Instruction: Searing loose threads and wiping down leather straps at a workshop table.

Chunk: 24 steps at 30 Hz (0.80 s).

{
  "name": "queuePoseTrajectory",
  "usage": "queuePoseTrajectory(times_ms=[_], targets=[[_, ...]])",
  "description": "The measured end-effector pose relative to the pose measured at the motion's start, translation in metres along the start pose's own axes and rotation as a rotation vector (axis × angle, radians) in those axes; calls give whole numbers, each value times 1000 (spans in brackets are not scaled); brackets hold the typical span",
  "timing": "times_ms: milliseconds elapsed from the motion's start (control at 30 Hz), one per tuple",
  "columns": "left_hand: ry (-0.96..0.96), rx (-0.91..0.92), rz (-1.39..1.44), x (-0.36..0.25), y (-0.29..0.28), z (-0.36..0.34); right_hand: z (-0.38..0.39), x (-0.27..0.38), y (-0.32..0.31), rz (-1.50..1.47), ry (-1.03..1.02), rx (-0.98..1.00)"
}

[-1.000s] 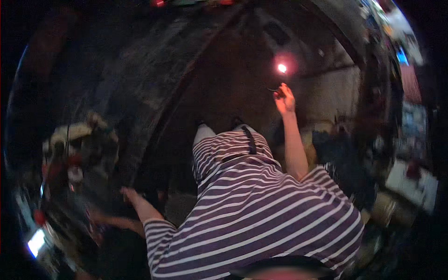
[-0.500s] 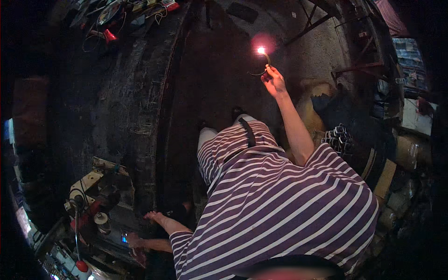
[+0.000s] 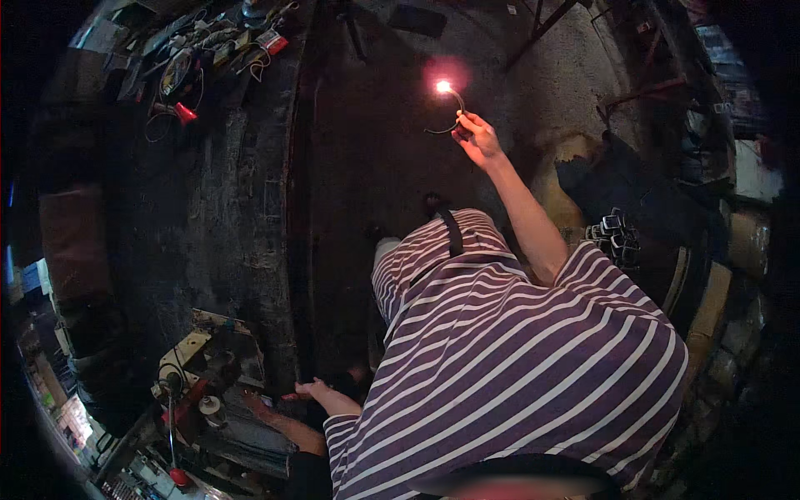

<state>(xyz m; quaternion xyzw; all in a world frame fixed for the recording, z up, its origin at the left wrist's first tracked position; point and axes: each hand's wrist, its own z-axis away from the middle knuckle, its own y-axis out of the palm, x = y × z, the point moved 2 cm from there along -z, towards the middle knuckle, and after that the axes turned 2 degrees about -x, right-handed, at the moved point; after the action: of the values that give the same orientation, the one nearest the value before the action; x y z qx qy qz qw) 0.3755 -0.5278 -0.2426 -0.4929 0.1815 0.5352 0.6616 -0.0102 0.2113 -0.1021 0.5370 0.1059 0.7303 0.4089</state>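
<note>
My right hand (image 3: 479, 140) is raised out in front, pinching a thin, dark, curved strip (image 3: 461, 102). At the strip's upper end burns a bright pinkish-white glow (image 3: 443, 87); its other end curls out to the left below. Whether it is a cord or a strap, I cannot tell. Low on the left, my left hand (image 3: 310, 388) reaches out sideways with its fingers stretched and nothing visible in them. Beside it, another person's forearm (image 3: 292, 429) in a dark sleeve reaches toward a sewing machine (image 3: 185, 354); that hand is partly lost in shadow.
A long dark bench (image 3: 225, 183) runs along my left, with a cluttered heap (image 3: 221, 42) and a red cone-shaped thing (image 3: 185, 113) at its far end. A pale thread spool (image 3: 212, 406) stands by the machine. Metal legs (image 3: 542, 33) and dark cloth (image 3: 621, 179) lie to the right.
The view has shifted, so the bench shows more. My right hand still holds the glowing strip. The other person's hand has moved in toward the sewing machine and my left hand.
</note>
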Motion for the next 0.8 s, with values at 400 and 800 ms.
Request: queuePoseTrajectory(times_ms=[400,800], targets=[[-258,285,-185,68,63,193,-8,35,-19,65,-86,-3],[-131,531,-293,60,124,280,-12,64,-42,124,-158,-30]])
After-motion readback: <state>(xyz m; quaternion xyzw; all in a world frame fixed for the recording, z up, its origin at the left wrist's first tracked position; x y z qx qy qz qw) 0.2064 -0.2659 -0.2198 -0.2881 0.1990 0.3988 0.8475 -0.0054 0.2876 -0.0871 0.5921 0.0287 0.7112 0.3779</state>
